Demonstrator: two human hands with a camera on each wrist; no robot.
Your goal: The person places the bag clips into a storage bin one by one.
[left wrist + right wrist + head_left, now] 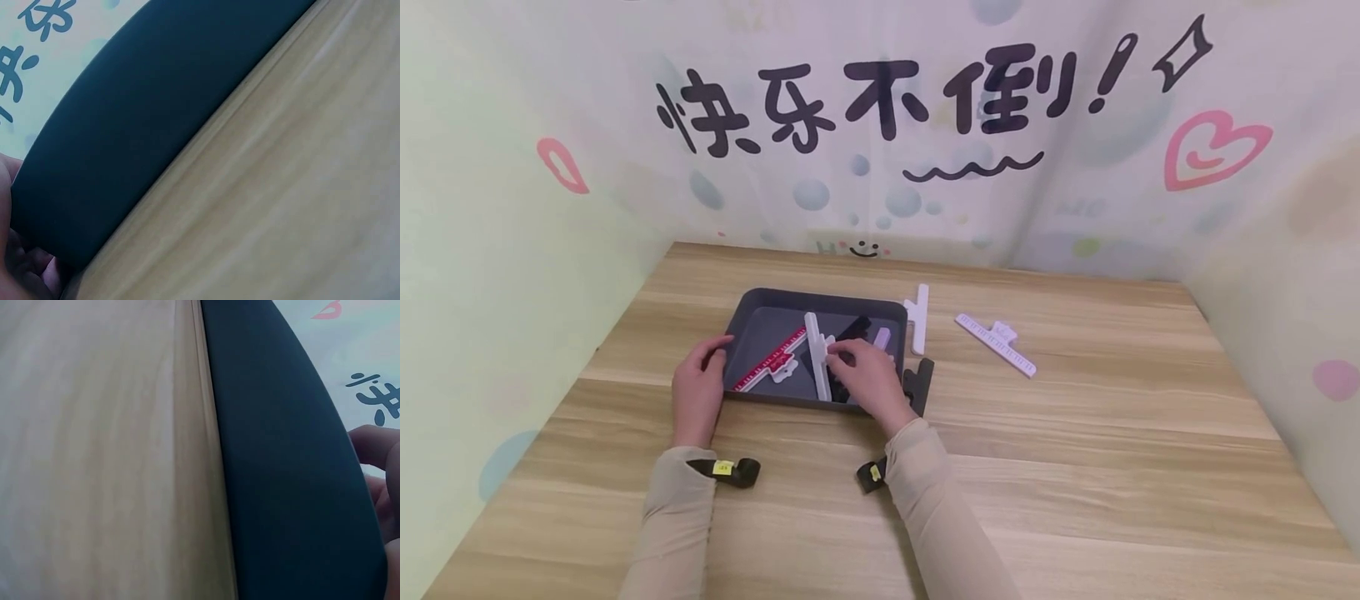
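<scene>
A dark grey tray lies on the table with several long ruler-like clips in it. At its left side my left hand grips the wall, fingers and thumb around the near left corner; the left wrist view shows the tray's wall beside those fingers. Inside the tray, my right hand pinches a white clip at its middle. Left of that clip lies a red and white clip. Black clips and a light purple clip are partly hidden behind the right hand.
A white clip is at the tray's right side, and a black clip stands near the right corner. Farther right, another white clip lies on the wooden table. A printed curtain hangs behind.
</scene>
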